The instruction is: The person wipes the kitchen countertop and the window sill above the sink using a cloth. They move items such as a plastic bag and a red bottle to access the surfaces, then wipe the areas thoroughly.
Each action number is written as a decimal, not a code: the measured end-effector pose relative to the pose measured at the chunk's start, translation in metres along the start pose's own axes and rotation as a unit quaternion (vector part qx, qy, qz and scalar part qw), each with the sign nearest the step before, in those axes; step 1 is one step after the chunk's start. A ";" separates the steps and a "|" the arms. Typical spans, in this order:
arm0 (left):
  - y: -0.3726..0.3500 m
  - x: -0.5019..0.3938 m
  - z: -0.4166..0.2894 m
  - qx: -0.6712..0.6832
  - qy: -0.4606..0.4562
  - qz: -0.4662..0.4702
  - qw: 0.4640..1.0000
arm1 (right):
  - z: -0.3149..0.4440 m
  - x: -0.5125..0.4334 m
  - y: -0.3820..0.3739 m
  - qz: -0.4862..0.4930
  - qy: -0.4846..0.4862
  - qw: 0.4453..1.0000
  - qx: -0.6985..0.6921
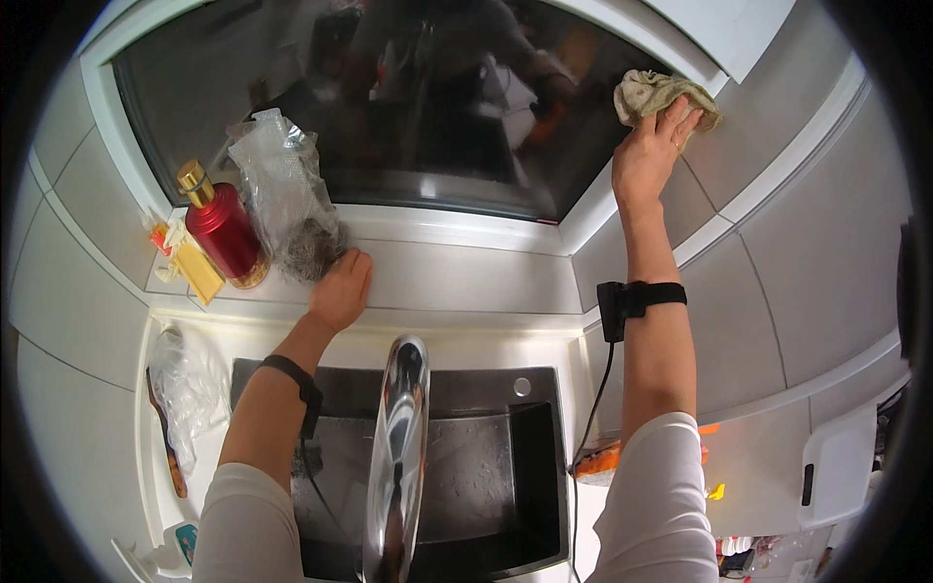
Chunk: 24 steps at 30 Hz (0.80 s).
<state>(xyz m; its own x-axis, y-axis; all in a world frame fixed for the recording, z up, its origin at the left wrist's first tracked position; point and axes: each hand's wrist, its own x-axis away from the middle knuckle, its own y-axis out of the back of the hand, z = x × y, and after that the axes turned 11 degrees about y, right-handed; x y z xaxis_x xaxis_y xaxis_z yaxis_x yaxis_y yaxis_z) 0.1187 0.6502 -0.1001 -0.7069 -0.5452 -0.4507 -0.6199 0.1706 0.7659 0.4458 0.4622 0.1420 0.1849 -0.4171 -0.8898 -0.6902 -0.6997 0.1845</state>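
My right hand [649,160] presses a folded, stained pale-green cloth [656,93] against the white window frame [594,193] and the tiled wall, near the upper right corner of the dark window pane [437,109]. My left hand [341,290] rests on the tiled sill [466,273] with its fingers curled. It is right beside a clear plastic bag [280,167] with a grey steel-wool scrubber [313,248] at its lower end. Whether those fingers grip the bag is hidden. Left of the bag stands a red bottle [224,229] with a gold pump top.
A chrome faucet [397,437] rises over the dark sink [466,466] below my arms. Yellow sponge [198,273] lies by the bottle. At left are a crumpled plastic bag [182,393] and a brown handle [173,466]. A black cable [594,415] hangs from my right forearm strap.
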 end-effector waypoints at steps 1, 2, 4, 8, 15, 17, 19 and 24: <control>0.000 0.001 0.000 0.010 0.011 0.010 1.000 | 0.000 0.007 -0.001 0.006 -0.003 1.000 -0.004; 0.000 0.001 -0.001 0.003 0.009 0.009 1.000 | 0.001 0.015 -0.001 0.011 0.007 1.000 -0.015; 0.000 0.000 -0.002 0.003 0.020 0.016 1.000 | 0.006 0.035 0.000 0.028 0.013 0.999 -0.032; 0.001 0.001 -0.002 0.003 0.031 0.030 0.999 | 0.052 0.115 0.004 0.141 0.008 0.989 -0.042; 0.001 0.002 0.001 0.009 0.017 0.029 0.999 | 0.101 0.184 0.009 0.319 -0.118 0.931 -0.130; 0.001 0.000 0.000 0.009 0.030 0.040 0.999 | 0.093 0.172 0.027 0.315 -0.137 0.925 -0.164; 0.002 0.000 -0.001 -0.001 0.043 0.042 0.998 | 0.087 0.150 0.045 0.209 -0.193 0.931 -0.228; 0.003 0.001 -0.002 0.005 0.043 0.041 0.998 | 0.030 0.048 0.065 -0.105 -0.213 0.947 -0.215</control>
<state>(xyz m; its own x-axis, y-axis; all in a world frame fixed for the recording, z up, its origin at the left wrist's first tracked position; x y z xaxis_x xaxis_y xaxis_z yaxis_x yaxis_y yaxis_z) 0.1171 0.6487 -0.0971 -0.7232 -0.5981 -0.3453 -0.5649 0.2246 0.7940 0.3890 0.4146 0.0987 -0.0761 -0.0348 -0.9965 -0.3044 -0.9509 0.0565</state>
